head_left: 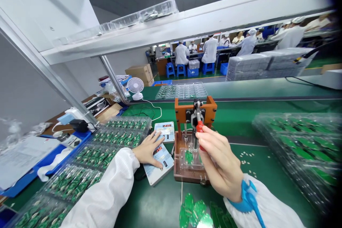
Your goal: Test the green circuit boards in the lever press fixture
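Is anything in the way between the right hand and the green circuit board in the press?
The right hand, closed around the red press handle, sits just beside the green circuit board. Only the raised edge of the clear plastic holder lies between them.

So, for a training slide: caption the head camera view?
Right hand grips the red handle of a clamp jig; left hand rests on digital meters beside circuit-board trays.

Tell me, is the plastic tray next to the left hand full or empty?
Full: the clear plastic tray has green circuit boards sitting in its pockets, row after row, right beside the left hand.
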{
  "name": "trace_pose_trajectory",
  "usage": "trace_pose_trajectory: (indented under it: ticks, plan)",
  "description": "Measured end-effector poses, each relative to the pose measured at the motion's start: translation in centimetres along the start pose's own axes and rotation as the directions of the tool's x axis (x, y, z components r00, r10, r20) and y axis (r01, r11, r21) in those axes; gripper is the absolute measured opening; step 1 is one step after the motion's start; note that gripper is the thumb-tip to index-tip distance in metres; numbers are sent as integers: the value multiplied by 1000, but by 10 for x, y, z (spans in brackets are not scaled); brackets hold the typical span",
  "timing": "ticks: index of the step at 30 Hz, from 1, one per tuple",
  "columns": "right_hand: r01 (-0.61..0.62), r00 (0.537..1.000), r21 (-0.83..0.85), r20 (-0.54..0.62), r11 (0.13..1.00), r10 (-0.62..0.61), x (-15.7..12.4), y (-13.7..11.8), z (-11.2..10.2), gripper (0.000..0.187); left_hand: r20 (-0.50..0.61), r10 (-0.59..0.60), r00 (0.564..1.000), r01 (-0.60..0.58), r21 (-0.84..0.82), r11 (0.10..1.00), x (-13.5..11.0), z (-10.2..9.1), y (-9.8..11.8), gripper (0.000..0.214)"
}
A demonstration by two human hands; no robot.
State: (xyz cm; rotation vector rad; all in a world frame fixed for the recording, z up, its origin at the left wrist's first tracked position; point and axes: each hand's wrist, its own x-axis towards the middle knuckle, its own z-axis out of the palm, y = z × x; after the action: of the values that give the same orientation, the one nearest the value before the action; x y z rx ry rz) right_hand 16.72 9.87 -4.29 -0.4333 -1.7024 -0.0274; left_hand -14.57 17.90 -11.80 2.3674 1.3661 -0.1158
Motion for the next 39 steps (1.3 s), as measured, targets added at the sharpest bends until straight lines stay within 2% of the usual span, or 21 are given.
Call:
trace_pose_trajectory:
  ticks: [5, 6, 8, 9, 11, 13, 16, 18, 20, 26, 29, 39]
  plan:
    - [-17, 999, 7, 28, 1000, 17, -3, -1, -2, 66, -40, 27, 999, -30, -63, 998, -2, -1, 2, 138]
    - [-16, 999, 11, 31, 1000, 16, -2, -1, -2, 65, -82, 31, 996, -40, -109, 993, -2, -1, 2, 132]
    - [-13, 999, 25, 30, 1000, 12, -1, -1, -2, 63, -255, 11, 967, -69, -220, 973, -2, 0, 1, 108]
    - [-11, 1000, 32, 27, 999, 11, 0, -1, -3, 62, -365, -20, 931, -86, -271, 959, -1, 0, 1, 90]
    - [-12, 1000, 43, 17, 999, 12, 2, -1, -2, 59, -558, -112, 822, -111, -350, 930, 1, 1, 0, 54]
    - [-12, 1000, 46, 0, 999, 12, 4, -2, -1, 55, -669, -213, 712, -118, -413, 903, 3, 1, -1, 31]
    - [-13, 999, 44, -31, 999, 14, 5, -2, 2, 51, -730, -321, 603, -135, -490, 861, 5, 0, -4, 30]
    - [-16, 998, 44, -58, 999, 19, 5, -2, 4, 49, -744, -355, 567, -153, -518, 841, 5, -1, -6, 33]
    - [-20, 996, 45, -83, 999, 23, 3, -2, 6, 47, -742, -370, 559, -171, -540, 824, 6, -2, -6, 34]
    - [-70, 995, 57, -71, 996, 73, -5, -1, 10, 49, -716, -345, 607, -186, -550, 814, 9, 0, -7, 33]
    - [-48, 996, 60, -72, 997, 52, -7, 1, 10, 51, -708, -339, 619, -181, -549, 816, 9, 1, -9, 32]
    - [14, 997, 10, -76, 1000, -13, -2, 3, 9, 47, -731, -358, 581, -214, -562, 799, 9, -1, -7, 32]
